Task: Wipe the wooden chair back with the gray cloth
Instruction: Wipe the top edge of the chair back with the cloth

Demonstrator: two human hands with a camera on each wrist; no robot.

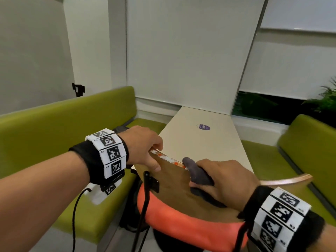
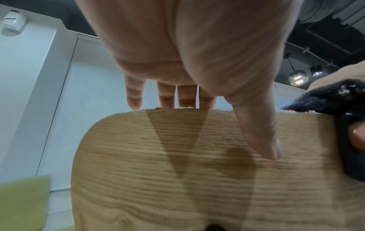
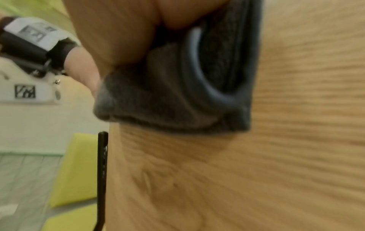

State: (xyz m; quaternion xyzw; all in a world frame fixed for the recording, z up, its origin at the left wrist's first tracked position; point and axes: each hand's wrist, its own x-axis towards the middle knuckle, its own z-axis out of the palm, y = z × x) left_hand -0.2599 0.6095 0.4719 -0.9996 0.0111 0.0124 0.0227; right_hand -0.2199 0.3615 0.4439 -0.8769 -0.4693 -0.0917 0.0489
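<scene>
The wooden chair back [image 1: 174, 186] curves in front of me, its top edge strewn with white and orange crumbs [image 1: 166, 158]. My left hand [image 1: 145, 148] grips the left end of that top edge, fingers over the far side and thumb [image 2: 262, 140] pressed on the near face [image 2: 177, 179]. My right hand [image 1: 223, 180] holds the folded gray cloth [image 1: 197, 172] wrapped over the top edge near the middle. In the right wrist view the gray cloth [image 3: 177, 101] lies against the wood [image 3: 276, 156]. The gray cloth [image 2: 335, 100] shows at the right of the left wrist view.
An orange seat cushion [image 1: 181, 220] sits below the chair back, with black metal frame rods [image 1: 145, 197]. A beige table [image 1: 205, 137] with a purple sticker [image 1: 203, 126] stands beyond. Green benches [image 1: 54, 128] flank both sides. A plant [image 1: 325, 100] is at right.
</scene>
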